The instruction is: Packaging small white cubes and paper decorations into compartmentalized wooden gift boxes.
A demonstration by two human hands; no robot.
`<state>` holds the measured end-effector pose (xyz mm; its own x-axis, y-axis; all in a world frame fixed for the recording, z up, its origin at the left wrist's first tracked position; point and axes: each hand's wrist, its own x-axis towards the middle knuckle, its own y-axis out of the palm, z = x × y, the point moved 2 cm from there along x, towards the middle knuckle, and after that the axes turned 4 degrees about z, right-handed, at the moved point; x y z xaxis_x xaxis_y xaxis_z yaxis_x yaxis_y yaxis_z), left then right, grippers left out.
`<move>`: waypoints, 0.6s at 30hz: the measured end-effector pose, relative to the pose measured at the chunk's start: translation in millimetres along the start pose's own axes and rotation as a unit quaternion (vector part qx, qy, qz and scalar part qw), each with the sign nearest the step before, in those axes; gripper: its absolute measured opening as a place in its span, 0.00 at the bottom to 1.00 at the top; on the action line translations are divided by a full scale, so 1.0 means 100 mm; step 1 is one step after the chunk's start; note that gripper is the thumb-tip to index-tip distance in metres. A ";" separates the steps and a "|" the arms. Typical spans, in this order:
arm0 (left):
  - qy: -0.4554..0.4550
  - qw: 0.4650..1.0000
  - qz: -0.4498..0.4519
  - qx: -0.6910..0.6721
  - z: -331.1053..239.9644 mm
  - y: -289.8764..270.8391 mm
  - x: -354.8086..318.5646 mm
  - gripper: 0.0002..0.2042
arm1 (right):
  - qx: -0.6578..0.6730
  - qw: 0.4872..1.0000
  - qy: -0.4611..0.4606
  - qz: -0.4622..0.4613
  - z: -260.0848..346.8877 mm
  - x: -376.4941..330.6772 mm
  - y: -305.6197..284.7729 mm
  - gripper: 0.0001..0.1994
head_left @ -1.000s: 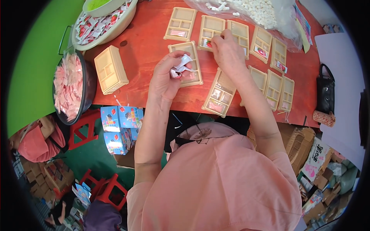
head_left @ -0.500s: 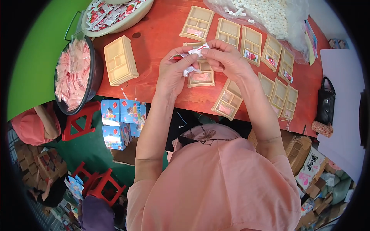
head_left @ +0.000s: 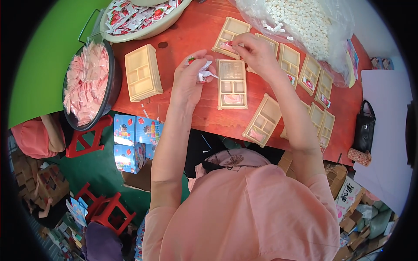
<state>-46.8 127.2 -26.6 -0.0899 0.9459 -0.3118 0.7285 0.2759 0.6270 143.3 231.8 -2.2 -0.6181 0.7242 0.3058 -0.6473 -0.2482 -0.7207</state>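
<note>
In my left hand [head_left: 190, 78] I hold several small white sachets [head_left: 203, 73] with a strawberry print, fingers curled round them. My right hand [head_left: 257, 51] pinches a strawberry sachet [head_left: 227, 45] at a compartment of the beige divided tray [head_left: 233, 28] farthest from me. Between the hands lies another beige tray [head_left: 231, 81], with a pink packet [head_left: 233, 99] in its near compartment. A tilted tray [head_left: 264, 116] closer to me also holds a pink packet [head_left: 257, 134]. Some trays [head_left: 309, 71] to the right hold strawberry sachets, and my right forearm partly hides others.
At the left stand a stack of beige trays [head_left: 143, 71], a black tub [head_left: 114, 82] of pink packets and a cream basin [head_left: 176, 16] of sachets. A clear bag [head_left: 300, 21] of white pieces lies at the back right. Blue boxes [head_left: 125, 130] and red stools [head_left: 89, 137] are below the table.
My right hand has left my left hand and moved to the farthest tray with a sachet. My left hand keeps the other sachets. The whole view has shifted slightly.
</note>
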 end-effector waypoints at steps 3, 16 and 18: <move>-0.018 0.999 0.020 -0.039 0.04 -0.09 -0.06 0.15 | -0.179 0.982 -0.055 0.037 0.02 -0.04 0.04 0.13; -0.096 0.987 0.127 -0.021 0.12 -0.02 -0.18 0.14 | 0.087 0.995 0.037 0.025 0.33 -0.15 0.07 0.12; -0.118 0.984 0.137 -0.003 0.12 0.03 -0.22 0.13 | 0.131 0.988 0.039 0.070 0.55 -0.12 0.02 0.12</move>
<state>-34.6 105.5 -26.1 0.2699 0.9192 -0.2868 0.6988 0.0180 0.7151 124.9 187.5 27.0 -0.6798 0.7163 0.1577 -0.6574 -0.4997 -0.5640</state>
